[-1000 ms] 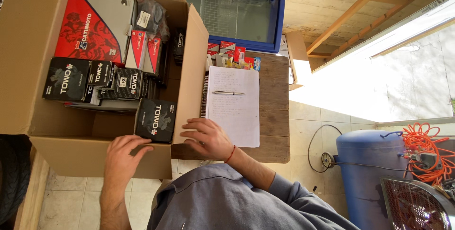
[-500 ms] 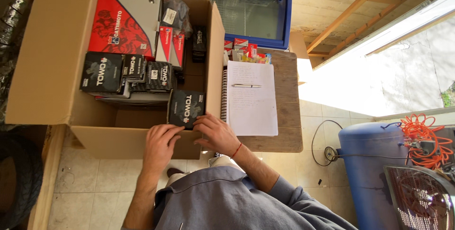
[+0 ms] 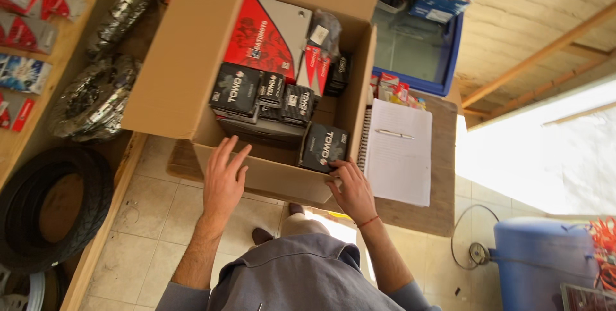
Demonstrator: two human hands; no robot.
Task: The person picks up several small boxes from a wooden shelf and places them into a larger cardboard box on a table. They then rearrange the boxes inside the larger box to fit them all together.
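Person is wearing a grey-blue work shirt [image 3: 301,279] of plain, matte fabric, showing soft creases across the chest and shoulders. Both sleeves are ending near the elbows, leaving the forearms bare. A small pale mark or fastener is showing on the shirt front, low in the head view; too small to tell which. Left hand [image 3: 224,179] is wearing nothing: no glove, no ring visible. Right hand [image 3: 353,192] is likewise ungloved. A thin red-orange cord bracelet [image 3: 367,222] is circling the right wrist. Below the shirt hem, light beige trousers [image 3: 301,224] are showing, and two dark shoes [image 3: 262,236] are showing against the tiled floor.
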